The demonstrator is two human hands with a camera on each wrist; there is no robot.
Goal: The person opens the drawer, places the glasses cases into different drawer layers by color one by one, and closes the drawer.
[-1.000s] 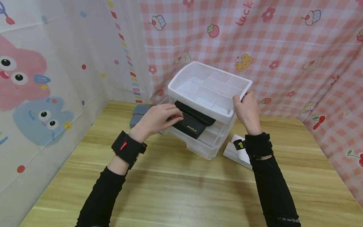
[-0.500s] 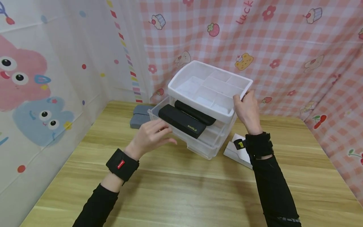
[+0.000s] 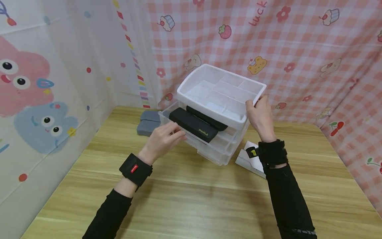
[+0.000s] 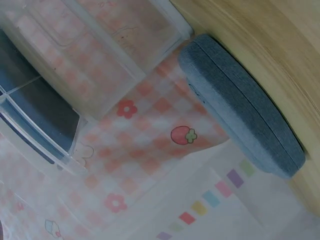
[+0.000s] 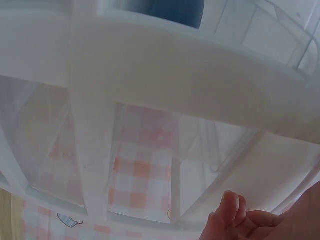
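In the head view, a clear plastic drawer organizer (image 3: 225, 154) with a white divided top tray (image 3: 209, 114) stands on the table. Its pulled-out upper drawer (image 3: 167, 111) holds two black glasses cases; the front one (image 3: 192, 124) bears gold lettering and the rear one (image 3: 206, 118) lies partly under the tray. My left hand (image 3: 162, 141) is at the drawer's front left, loosely curved fingertips right at its front wall. With thumb over the rim, my right hand (image 3: 260, 114) grips the tray's right side; its fingers (image 5: 230, 207) show below the tray in the right wrist view.
A blue-grey glasses case (image 4: 242, 105) lies on the table left of the organizer. To its right, a white folded case (image 3: 250, 161) is partly hidden by the right wrist. Patterned curtains (image 3: 298, 59) hang behind and at both sides.
My left hand first drew back from the black case toward the front left, then moved up to the drawer front. The drawer has slid slightly inward with both cases. My right hand keeps its grip.
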